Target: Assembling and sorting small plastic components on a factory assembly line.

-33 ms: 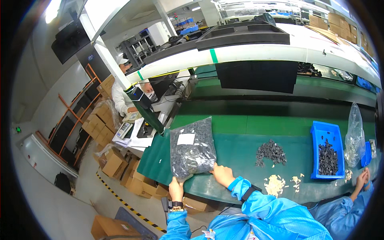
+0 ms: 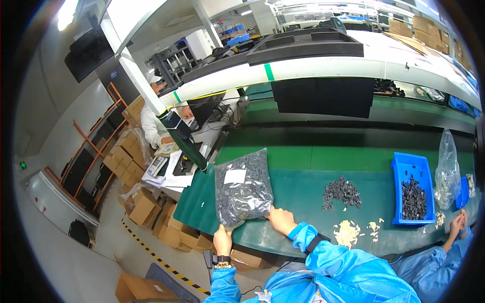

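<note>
Pointing lengthwise away from the left grip [image 2: 223, 239] and right grip [image 2: 281, 221] clamped on its near corners lies a clear plastic bag of dark-grey pieces [image 2: 245, 194].

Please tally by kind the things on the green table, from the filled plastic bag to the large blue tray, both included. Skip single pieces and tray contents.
Clear plastic bag of dark grey pieces: 1
Heap of small black pieces: 1
Heaps of small cream pieces: 2
Large rectangular blue tray: 1
Total: 5

bright overhead light; ceiling lamp [image 2: 67, 13] blown out; plastic bag [image 2: 245, 194] glinting; edges dark, bent
</note>
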